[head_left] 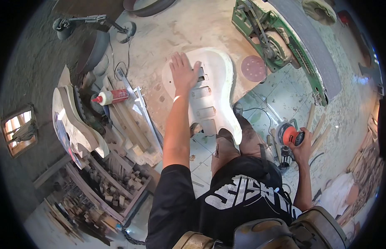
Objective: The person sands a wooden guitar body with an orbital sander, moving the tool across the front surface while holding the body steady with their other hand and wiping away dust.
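A pale, unpainted electric guitar body (222, 79) with several rectangular cut-outs lies on the dusty worktable (147, 43), its near end reaching past the table edge over my legs. My left hand (184, 74) rests flat on its far left part, fingers stretched out and thumb apart, holding nothing. Off to the right, away from the table, my right hand (302, 150) is wrapped round an orange and black power sander (288, 133). The sander is held in the air beside my knee, with its cord trailing. A round, reddish sanding disc (253, 69) with holes lies at the table's right corner.
A green belt machine (284, 45) stands at the far right. Left of the guitar body are a red glue bottle (115, 96), a metal square (140, 101) and wood strips (128, 122). More body blanks (72, 124) lean at left, above a crate of wood offcuts (122, 186).
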Action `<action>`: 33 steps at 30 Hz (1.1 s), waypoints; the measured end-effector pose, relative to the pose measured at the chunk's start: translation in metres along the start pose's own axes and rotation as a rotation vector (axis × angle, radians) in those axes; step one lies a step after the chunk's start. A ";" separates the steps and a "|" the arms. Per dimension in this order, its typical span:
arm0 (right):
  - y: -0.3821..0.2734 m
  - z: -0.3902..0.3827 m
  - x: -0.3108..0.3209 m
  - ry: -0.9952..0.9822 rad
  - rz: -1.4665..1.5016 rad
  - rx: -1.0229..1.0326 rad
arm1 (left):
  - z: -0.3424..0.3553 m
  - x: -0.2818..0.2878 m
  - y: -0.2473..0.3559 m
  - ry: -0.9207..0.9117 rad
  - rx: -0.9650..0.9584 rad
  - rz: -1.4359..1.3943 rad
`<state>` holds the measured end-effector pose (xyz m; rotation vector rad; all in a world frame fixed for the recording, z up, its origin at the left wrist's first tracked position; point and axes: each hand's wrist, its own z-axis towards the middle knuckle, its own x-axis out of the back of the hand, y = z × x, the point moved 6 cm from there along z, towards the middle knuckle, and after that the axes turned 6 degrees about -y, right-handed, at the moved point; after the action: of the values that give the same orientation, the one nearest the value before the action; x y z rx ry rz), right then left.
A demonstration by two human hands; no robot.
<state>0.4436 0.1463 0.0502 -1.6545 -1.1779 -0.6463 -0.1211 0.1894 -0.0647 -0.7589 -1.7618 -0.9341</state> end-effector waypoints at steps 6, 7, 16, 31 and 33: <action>-0.001 0.008 0.003 -0.033 -0.004 -0.022 | 0.006 -0.024 0.066 -0.016 -0.208 0.027; 0.000 0.009 0.001 -0.043 -0.008 -0.012 | 0.003 -0.028 0.073 0.027 -0.276 0.062; 0.007 0.019 0.000 -0.045 0.014 0.045 | -0.020 -0.041 0.112 0.060 -0.429 0.161; 0.033 0.010 0.003 -0.030 0.086 0.006 | 0.018 -0.026 0.089 0.000 -0.171 0.078; 0.039 0.007 0.003 -0.029 0.082 -0.018 | 0.014 -0.030 0.093 0.005 -0.145 0.084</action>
<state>0.4791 0.1517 0.0341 -1.7237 -1.1212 -0.5848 -0.0411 0.2460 -0.0727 -0.9159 -1.6579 -1.0133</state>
